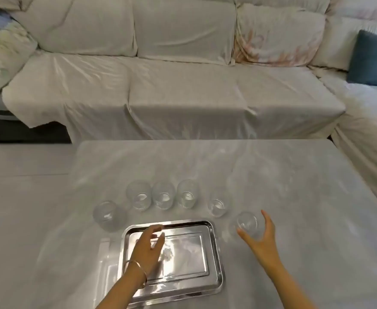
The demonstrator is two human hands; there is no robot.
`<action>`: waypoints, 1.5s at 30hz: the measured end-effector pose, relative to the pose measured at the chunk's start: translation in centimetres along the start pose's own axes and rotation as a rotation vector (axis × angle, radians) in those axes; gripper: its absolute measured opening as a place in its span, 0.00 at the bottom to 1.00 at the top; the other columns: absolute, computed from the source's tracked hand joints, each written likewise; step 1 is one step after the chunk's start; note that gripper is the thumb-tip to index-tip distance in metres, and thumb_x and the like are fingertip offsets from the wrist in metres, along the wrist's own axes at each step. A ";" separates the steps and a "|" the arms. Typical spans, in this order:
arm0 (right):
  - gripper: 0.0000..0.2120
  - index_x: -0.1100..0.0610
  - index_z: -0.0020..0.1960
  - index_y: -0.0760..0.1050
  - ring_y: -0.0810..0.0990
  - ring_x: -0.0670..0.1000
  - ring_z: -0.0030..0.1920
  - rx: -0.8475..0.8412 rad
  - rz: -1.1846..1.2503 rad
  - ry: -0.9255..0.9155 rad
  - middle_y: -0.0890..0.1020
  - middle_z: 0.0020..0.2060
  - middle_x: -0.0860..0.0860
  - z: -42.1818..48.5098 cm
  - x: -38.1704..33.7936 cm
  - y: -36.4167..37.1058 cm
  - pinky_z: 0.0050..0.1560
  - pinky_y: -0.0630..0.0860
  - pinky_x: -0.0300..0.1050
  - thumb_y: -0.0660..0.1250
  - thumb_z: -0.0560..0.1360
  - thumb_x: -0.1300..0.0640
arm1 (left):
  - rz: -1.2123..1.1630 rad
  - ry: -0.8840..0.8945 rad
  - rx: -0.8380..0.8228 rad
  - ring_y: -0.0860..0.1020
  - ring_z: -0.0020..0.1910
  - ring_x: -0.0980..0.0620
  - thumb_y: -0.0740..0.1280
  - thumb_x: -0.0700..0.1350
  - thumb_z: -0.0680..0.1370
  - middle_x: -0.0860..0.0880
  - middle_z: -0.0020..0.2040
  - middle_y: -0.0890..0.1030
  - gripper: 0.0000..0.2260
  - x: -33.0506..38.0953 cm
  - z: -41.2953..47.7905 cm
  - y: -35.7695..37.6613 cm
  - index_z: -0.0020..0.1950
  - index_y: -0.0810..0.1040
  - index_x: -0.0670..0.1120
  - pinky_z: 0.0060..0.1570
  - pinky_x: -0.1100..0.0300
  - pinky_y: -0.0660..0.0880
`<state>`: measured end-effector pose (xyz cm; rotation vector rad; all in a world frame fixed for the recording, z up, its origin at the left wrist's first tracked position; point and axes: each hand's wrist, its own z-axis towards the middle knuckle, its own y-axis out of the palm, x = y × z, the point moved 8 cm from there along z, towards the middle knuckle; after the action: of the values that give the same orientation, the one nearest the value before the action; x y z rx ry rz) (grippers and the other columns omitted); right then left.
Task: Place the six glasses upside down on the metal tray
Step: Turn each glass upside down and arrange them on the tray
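Several clear ribbed glasses stand upright on the white-covered table beyond the metal tray [214, 259]. The rightmost glass [246, 224] sits just right of the tray's far corner. My right hand [261, 239] is spread around its near side, thumb and fingers apart and close to the glass, without closing on it. Other glasses stand at the far left [107, 214] and in a row behind [161, 197], one more [216, 206] to their right. My left hand [148, 246], a thin bangle on its wrist, hovers open over the tray's left half. The tray holds nothing.
A table [294, 186] under a white plastic sheet carries everything. A sofa [171, 92] draped in white cloth runs along the far side, with a blue cushion [371, 59] at the right. A dark gap of floor shows at the far left.
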<state>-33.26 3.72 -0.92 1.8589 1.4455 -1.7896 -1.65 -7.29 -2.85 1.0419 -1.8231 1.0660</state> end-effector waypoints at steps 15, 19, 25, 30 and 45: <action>0.29 0.50 0.61 0.71 0.77 0.49 0.57 0.173 0.109 -0.394 0.78 0.57 0.48 4.5 5.8 2.3 0.62 0.73 0.51 0.79 0.63 0.53 | -0.026 0.374 -0.084 0.79 0.52 0.53 0.63 0.47 0.76 0.53 0.52 0.80 0.06 -5.4 6.6 5.5 0.52 0.76 0.54 0.48 0.69 0.76; 0.32 0.47 0.59 0.72 0.78 0.44 0.56 0.174 0.211 -0.458 0.79 0.55 0.44 1.4 3.5 2.2 0.57 0.73 0.43 0.76 0.58 0.42 | -0.045 0.423 -0.098 0.78 0.50 0.56 0.64 0.47 0.76 0.51 0.53 0.79 0.07 -4.8 4.3 5.2 0.53 0.76 0.53 0.38 0.76 0.73; 0.33 0.47 0.57 0.75 0.80 0.40 0.54 -0.085 0.288 -0.545 0.81 0.53 0.43 -5.8 -1.6 6.6 0.53 0.77 0.38 0.77 0.55 0.41 | 0.016 0.537 -0.197 0.73 0.59 0.62 0.67 0.57 0.70 0.62 0.61 0.74 0.21 -3.2 -1.2 4.3 0.62 0.70 0.59 0.56 0.65 0.72; 0.32 0.40 0.57 0.75 0.80 0.44 0.56 -0.377 0.247 -0.596 0.82 0.54 0.41 -11.0 -5.5 12.9 0.54 0.79 0.41 0.78 0.55 0.38 | 0.067 0.615 -0.168 0.72 0.61 0.64 0.68 0.61 0.66 0.61 0.62 0.74 0.26 -2.6 -4.7 0.7 0.63 0.69 0.61 0.59 0.66 0.70; 0.37 0.44 0.64 0.71 0.75 0.48 0.63 -0.629 0.188 -0.515 0.77 0.62 0.46 -9.5 -5.6 26.2 0.65 0.74 0.52 0.80 0.57 0.44 | 0.190 0.374 0.036 0.66 0.65 0.58 0.68 0.61 0.67 0.59 0.65 0.69 0.29 -11.5 0.7 -8.9 0.66 0.65 0.59 0.63 0.61 0.64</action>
<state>-6.95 -5.70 -6.13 1.0819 1.3561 -1.3599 10.54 -7.71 -10.78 0.6429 -1.6219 1.3128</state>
